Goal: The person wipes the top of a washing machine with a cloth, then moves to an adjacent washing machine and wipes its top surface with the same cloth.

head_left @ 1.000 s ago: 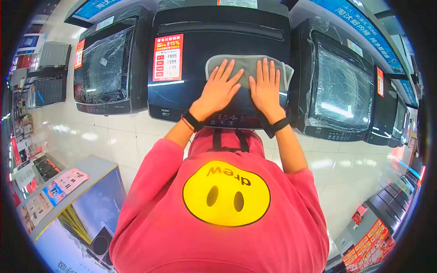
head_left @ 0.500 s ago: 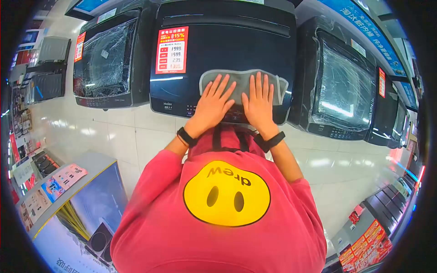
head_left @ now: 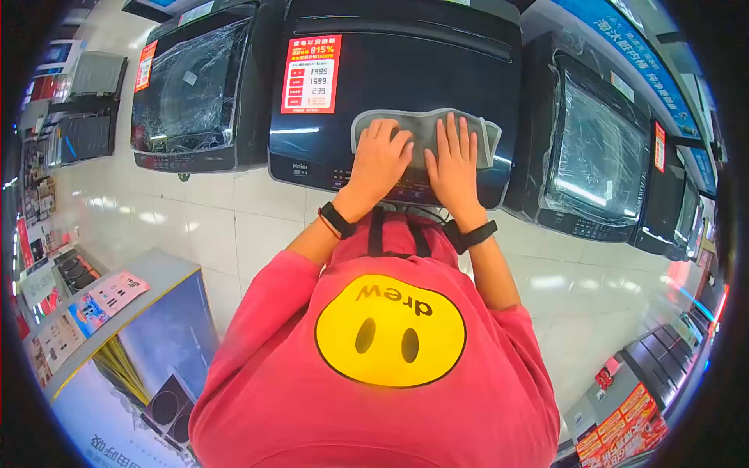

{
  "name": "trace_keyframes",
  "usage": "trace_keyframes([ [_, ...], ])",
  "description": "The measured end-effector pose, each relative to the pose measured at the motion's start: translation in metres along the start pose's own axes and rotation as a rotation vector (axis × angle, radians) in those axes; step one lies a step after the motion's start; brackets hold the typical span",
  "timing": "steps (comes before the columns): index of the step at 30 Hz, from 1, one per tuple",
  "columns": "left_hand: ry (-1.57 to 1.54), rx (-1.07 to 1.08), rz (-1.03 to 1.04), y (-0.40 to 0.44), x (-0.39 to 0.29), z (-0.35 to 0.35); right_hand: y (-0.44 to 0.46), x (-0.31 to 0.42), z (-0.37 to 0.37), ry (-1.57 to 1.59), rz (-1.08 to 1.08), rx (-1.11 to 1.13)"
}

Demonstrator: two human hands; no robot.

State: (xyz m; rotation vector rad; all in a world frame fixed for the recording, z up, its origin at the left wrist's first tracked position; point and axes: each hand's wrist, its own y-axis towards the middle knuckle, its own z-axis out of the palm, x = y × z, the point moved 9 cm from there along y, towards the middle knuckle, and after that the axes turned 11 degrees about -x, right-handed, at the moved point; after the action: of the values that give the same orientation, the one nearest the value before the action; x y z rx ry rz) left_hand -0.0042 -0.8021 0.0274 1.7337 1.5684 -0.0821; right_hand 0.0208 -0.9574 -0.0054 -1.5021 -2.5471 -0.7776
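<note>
A grey cloth [head_left: 425, 129] with a pale edging lies spread on the dark glossy lid of a Haier top-loading washing machine [head_left: 421, 74], near its front edge. On the left part of the cloth, my left hand [head_left: 380, 160] has its fingers bent and drawn together, gripping the fabric. My right hand [head_left: 454, 168] rests flat on the cloth's right part, fingers stretched out. The cloth's right end shows a folded-over edge beyond my fingers. Part of the cloth is hidden under both hands.
A red price sign [head_left: 310, 74] stands on the lid's left. Film-wrapped washing machines flank it, one at left [head_left: 191, 90] and one at right [head_left: 597, 144]. A display counter [head_left: 144, 300] is at lower left, and pale floor tiles [head_left: 211, 234] lie between.
My left hand's fingers have gone from lying flat to being curled on the cloth. My right hand stays flat. The washing machine appears slightly further right and higher in view.
</note>
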Motion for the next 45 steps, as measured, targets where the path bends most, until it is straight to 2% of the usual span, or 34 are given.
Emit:
trace_keyframes([
  [3,0.06,0.138,-0.055,-0.003,0.003,0.012,0.009,0.0,-0.014,0.043,0.023,-0.058],
  [4,0.08,0.082,-0.044,0.001,0.001,0.009,0.012,-0.003,-0.018,0.076,0.053,-0.082],
  [5,0.05,0.126,-0.149,0.001,0.008,0.013,0.015,-0.006,-0.022,0.109,0.084,-0.107],
  [7,-0.006,0.213,-0.363,-0.004,0.021,0.02,0.023,-0.019,-0.025,0.166,0.254,-0.02],
  [9,0.023,0.202,-0.388,-0.002,0.031,0.017,0.027,-0.032,-0.024,0.227,0.423,0.072],
  [13,0.117,0.275,-0.443,0.007,0.051,0.019,0.031,-0.052,-0.004,0.049,0.368,0.188],
  [22,0.118,0.278,-0.459,0.039,0.076,0.038,0.068,-0.092,0.013,0.109,0.503,0.082],
  [29,0.083,0.241,-0.424,0.063,0.09,0.049,0.09,-0.103,0.014,0.011,0.45,0.014],
  [34,0.082,0.386,-0.484,0.033,0.083,0.04,0.056,-0.098,0.017,0.036,0.522,0.221],
  [37,0.056,0.387,-0.483,0.008,0.072,0.029,0.028,-0.091,0.011,0.102,0.624,0.333],
  [45,-0.028,0.471,-0.661,0.021,0.103,0.051,0.045,-0.108,0.015,0.22,0.646,0.282],
])
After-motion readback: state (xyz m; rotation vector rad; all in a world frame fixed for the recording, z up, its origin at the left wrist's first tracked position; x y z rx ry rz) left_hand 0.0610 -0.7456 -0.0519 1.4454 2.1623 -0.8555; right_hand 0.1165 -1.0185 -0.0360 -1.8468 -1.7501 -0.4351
